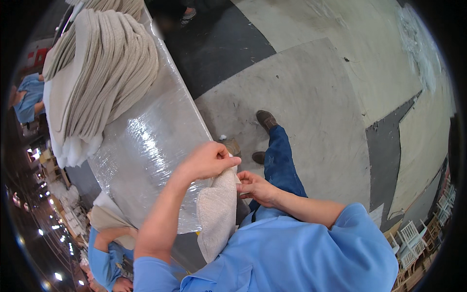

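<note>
A beige textured fabric piece [219, 214] hangs in front of my body beside the table's near corner, its lower end against my blue shirt. My left hand [210, 160] is closed on its upper edge, thumb and fingers pinched together. Just right of that, my right hand [258, 189] pinches the same piece's side edge between thumb and fingers. On the far left of the table lies a thick stack of similar beige fabric pieces [109, 73], folded over in many layers. White fluffy padding [73, 151] shows under the stack's near end.
The table [146, 146] is covered in shiny clear film. At lower left a co-worker in blue [104, 260] handles another beige piece; a second person [30, 100] is at far left. Clear plastic [416, 44] lies on the floor at upper right. White chairs [411, 241] stand at lower right.
</note>
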Tool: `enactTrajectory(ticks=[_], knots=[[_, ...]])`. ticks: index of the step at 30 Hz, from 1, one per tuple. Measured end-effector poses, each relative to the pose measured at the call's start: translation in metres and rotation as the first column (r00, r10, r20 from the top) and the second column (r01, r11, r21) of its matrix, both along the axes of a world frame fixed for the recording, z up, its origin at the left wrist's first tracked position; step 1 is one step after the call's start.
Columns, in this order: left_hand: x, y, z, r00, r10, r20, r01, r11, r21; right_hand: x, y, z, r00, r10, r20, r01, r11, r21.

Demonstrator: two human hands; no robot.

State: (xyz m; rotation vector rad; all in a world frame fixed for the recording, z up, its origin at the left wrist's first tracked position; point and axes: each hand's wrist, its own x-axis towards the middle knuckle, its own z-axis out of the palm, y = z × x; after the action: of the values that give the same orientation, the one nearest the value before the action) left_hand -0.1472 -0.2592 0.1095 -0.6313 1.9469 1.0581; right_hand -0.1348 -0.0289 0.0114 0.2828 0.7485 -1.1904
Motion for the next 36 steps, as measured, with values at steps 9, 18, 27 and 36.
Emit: enactTrajectory(ticks=[9,18,27,36], knots=[[-0.039,-0.009,-0.022,0.941,-0.222,0.256,0.221,0.975,0.033,0.023,-0.010,0.002,0.943,-0.308,-0.126,0.311,0.950,0.008],[-0.006,-0.010,-0.019,0.990,-0.026,0.136,0.018,0.998,0.066,0.033,-0.045,-0.005,0.872,-0.380,-0.309,0.440,0.885,0.154],[-0.011,-0.020,-0.019,0.988,-0.145,0.050,0.138,0.983,0.120,0.017,-0.064,0.013,0.887,-0.442,-0.131,0.461,0.835,0.301],[-0.008,-0.024,-0.029,0.986,-0.071,0.151,0.041,0.980,0.192,0.000,-0.076,0.027,0.949,-0.267,-0.168,0.309,0.894,0.323]])
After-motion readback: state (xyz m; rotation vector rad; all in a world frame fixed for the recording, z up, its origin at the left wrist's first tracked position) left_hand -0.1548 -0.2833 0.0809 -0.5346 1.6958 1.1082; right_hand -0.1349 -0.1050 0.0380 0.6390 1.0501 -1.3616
